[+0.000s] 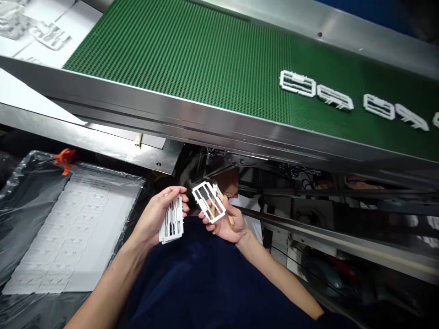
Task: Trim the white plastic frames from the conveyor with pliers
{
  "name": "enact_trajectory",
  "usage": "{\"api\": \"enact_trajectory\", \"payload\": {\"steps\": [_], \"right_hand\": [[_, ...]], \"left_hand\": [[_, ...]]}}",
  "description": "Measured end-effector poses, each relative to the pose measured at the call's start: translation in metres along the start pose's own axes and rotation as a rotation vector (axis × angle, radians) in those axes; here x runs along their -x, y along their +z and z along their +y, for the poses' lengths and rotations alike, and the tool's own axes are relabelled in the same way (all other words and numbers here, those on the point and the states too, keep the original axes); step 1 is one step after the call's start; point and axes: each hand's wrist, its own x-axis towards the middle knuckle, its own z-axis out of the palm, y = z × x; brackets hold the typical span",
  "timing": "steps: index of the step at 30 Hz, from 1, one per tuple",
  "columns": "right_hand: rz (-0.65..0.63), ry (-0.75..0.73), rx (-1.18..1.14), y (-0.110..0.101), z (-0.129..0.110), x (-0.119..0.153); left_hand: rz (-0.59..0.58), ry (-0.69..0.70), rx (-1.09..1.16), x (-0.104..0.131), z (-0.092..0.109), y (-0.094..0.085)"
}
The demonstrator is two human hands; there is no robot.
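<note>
1. A green conveyor belt point(178, 55) carries white slotted pieces point(297, 83) in a row along its right-hand part.
2. On the near side of the belt, the left grip point(156, 214) is clasped around a small stack of white slotted frames point(170, 237).
3. Also on the near side of the belt, the right grip point(235, 226) grasps a single white frame point(209, 201) together with a tan-handled tool point(232, 221); this frame is just beside the stack.
4. Nearside of the belt's left part, a plastic-lined bin point(133, 176) holds rows of clear pieces point(68, 228), with an orange clip point(65, 160) at its edge.
</note>
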Motion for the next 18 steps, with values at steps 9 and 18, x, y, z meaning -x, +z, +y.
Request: {"api": "enact_trajectory", "payload": {"steps": [9,18], "right_hand": [[-0.024,0.021,-0.019,0.0009,0.0014,-0.0028],[0.014,0.031,0.011,0.0020,0.0086,-0.0037]], "left_hand": [[0.061,-0.106,0.086,-0.0017,-0.0028,-0.0025],[0.098,-0.070,0.059,0.0004,-0.0032,-0.0017]]}}
